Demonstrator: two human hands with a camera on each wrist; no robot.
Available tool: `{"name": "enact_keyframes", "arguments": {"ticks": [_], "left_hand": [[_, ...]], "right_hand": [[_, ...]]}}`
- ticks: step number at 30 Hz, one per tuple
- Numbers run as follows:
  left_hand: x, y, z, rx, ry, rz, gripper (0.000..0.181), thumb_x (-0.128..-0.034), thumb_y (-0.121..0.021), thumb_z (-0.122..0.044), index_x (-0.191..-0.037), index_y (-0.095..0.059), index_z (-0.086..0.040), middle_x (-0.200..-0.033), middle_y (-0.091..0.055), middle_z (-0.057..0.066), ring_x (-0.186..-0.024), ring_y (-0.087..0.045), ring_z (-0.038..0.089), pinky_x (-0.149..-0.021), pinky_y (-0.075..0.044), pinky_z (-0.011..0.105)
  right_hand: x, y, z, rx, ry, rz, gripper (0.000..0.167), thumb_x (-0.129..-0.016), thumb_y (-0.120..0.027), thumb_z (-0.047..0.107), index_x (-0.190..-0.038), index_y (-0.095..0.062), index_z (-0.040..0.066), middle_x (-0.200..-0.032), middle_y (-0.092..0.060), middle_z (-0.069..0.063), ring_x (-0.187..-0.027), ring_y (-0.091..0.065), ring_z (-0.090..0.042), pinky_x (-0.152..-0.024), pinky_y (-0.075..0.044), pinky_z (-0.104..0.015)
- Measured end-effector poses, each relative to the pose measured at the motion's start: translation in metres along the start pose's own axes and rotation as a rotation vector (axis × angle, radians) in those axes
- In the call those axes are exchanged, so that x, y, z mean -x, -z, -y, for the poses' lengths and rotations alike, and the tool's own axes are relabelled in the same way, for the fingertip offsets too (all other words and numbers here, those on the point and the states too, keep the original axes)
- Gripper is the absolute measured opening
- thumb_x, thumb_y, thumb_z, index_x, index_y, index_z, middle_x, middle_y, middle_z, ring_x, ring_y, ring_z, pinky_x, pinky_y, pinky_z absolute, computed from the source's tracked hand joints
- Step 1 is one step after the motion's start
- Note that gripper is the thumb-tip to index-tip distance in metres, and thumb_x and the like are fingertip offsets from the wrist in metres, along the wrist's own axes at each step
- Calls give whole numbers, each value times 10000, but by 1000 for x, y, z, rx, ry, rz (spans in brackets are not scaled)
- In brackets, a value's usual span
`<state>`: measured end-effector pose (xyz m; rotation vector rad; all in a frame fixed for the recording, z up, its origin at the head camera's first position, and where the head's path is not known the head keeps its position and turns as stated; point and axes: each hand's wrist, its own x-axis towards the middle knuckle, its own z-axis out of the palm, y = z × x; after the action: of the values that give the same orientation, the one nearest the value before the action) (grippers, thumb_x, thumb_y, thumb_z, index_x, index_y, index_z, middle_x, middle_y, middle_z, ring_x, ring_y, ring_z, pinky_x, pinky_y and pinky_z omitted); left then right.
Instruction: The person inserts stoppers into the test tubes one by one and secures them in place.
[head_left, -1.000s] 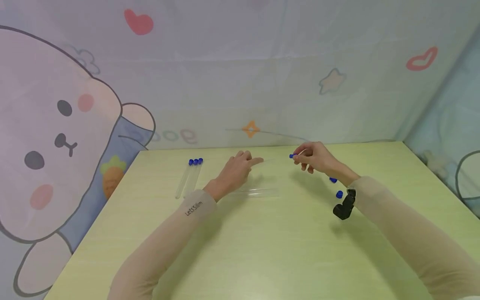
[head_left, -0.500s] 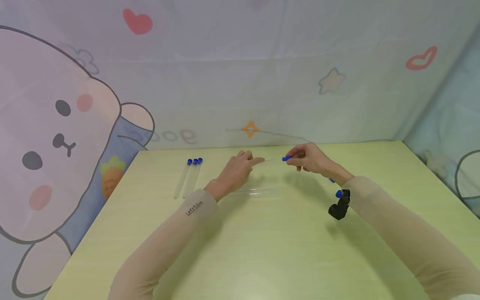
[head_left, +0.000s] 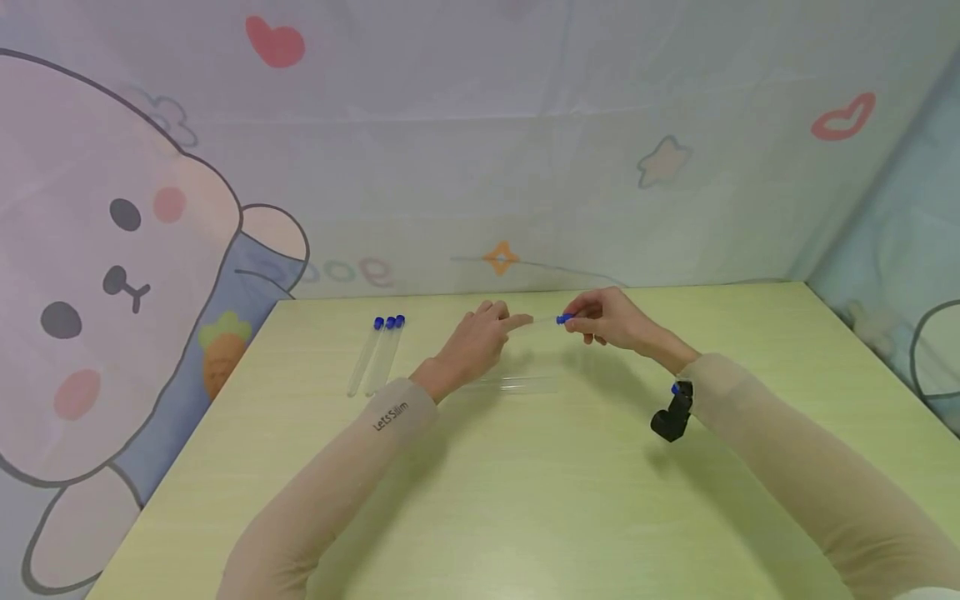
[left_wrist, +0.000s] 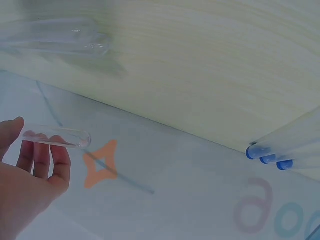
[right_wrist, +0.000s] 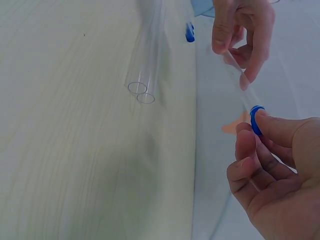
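Note:
My left hand pinches a clear test tube between thumb and fingers, raised above the table. A blue cap sits at the tube's mouth, pinched by the thumb and fingers of my right hand. How deep the cap is in the tube I cannot tell. Below the hands, two uncapped tubes lie side by side on the table, their open ends facing right in the head view.
Three tubes with blue caps lie at the table's back left. Another blue cap shows beside the black wrist camera under my right sleeve. A printed cloth hangs behind the table.
My right hand has moved left with the blue cap, from a gap away up to the tube's mouth. My left hand has stayed nearly still with the tube.

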<state>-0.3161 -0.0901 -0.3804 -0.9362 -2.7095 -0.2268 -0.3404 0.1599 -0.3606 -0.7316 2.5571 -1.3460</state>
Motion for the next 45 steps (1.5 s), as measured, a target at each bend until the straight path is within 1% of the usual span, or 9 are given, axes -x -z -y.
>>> {"name": "enact_keyframes", "arguments": {"ticks": [6,14,18,23,28,32,37,41,45], "left_hand": [[0,0,0,52,-1,-13,493,-928,-582,3,-1365,-544,-220,-972,-540,48,-811,-490,185,-683,-358,287],[-2,-1,0,182,-36,-23,480,-921,-556,67,-1363,-536,-119,-995,-571,108,-870,-550,215,-781,-485,299],[-2,0,-1,196,-35,-29,472,-917,-549,81,-1353,-545,-97,-979,-621,109,-913,-559,233,-828,-488,330],[-3,1,-2,192,-38,-31,470,-926,-526,85,-1356,-548,-101,-1004,-637,104,-926,-553,237,-843,-484,333],[-5,3,-4,188,-37,-46,466,-919,-520,100,-1343,-562,-89,-1044,-647,113,-957,-570,256,-854,-491,344],[-6,3,-4,182,-49,-62,480,-907,-516,124,-1339,-567,-79,-1049,-647,121,-959,-572,264,-842,-493,340],[-4,-1,-4,187,-55,-60,493,-900,-502,143,-1344,-558,-65,-1016,-638,131,-915,-560,260,-795,-483,327],[-2,-5,-4,210,-44,-43,428,-937,-486,94,-1334,-544,-54,-1003,-627,125,-907,-559,252,-791,-484,331],[-2,-6,-5,259,-31,-45,344,-975,-491,7,-1309,-548,-49,-979,-610,110,-888,-553,238,-793,-486,331]], "right_hand": [[0,-1,-1,-21,19,-3,182,-939,-614,100,-1039,-648,-49,-792,-637,-64,-566,-542,-131,-515,-454,-224],[0,-1,0,-30,48,-21,196,-948,-593,78,-1055,-630,-82,-767,-639,-50,-614,-601,-182,-566,-517,-236],[1,-2,2,-29,49,-20,169,-953,-584,78,-1037,-633,-61,-769,-641,-59,-646,-622,-248,-592,-538,-261],[2,-1,4,-29,46,-16,152,-956,-574,64,-1024,-626,-61,-780,-634,-77,-639,-624,-194,-634,-568,-333],[2,0,6,-33,59,-11,149,-955,-571,50,-1024,-624,-72,-794,-632,-101,-649,-638,-208,-625,-566,-288],[2,0,8,-16,71,-19,144,-952,-576,51,-1012,-631,-68,-792,-632,-105,-639,-635,-190,-608,-558,-259],[2,-2,8,-53,51,-12,159,-948,-578,40,-1020,-622,-94,-798,-640,-116,-663,-658,-234,-647,-587,-335],[2,-4,6,-61,30,-6,194,-947,-582,47,-1046,-615,-118,-791,-646,-105,-662,-666,-241,-681,-589,-425],[1,-5,5,-14,37,-16,195,-958,-586,107,-1045,-634,-62,-784,-647,-82,-635,-635,-266,-614,-576,-371]]}}
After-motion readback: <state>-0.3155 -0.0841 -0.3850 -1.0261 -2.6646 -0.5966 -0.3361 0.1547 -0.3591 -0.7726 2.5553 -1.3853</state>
